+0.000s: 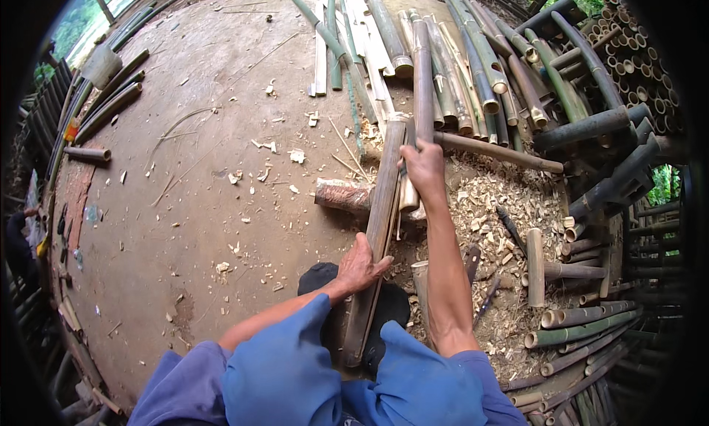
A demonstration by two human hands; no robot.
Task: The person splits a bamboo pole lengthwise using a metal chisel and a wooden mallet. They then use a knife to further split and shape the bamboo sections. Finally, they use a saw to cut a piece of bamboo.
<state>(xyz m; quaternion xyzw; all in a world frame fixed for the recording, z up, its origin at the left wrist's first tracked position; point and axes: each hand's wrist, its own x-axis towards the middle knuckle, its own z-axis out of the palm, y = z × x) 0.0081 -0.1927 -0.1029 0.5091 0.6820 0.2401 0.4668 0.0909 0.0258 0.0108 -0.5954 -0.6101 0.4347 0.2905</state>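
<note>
Between nine and ten o'clock sits an orange item (72, 129), too small to read. The left grip (360, 265), forearm from eight o'clock, lies against the bamboo length (388, 167), thumb spread; I cannot tell whether fingers clamp underneath. It slants toward one o'clock, passing the right grip's (423, 167) nine o'clock side; those fingers curl together, contents unclear.

The bamboo length (385, 182) crosses over a log (341, 194); wood chips (533, 192) heap to its right, with bamboo poles (475, 38) at far right, stacked poles (583, 336) near right, other poles (112, 116) far left.
</note>
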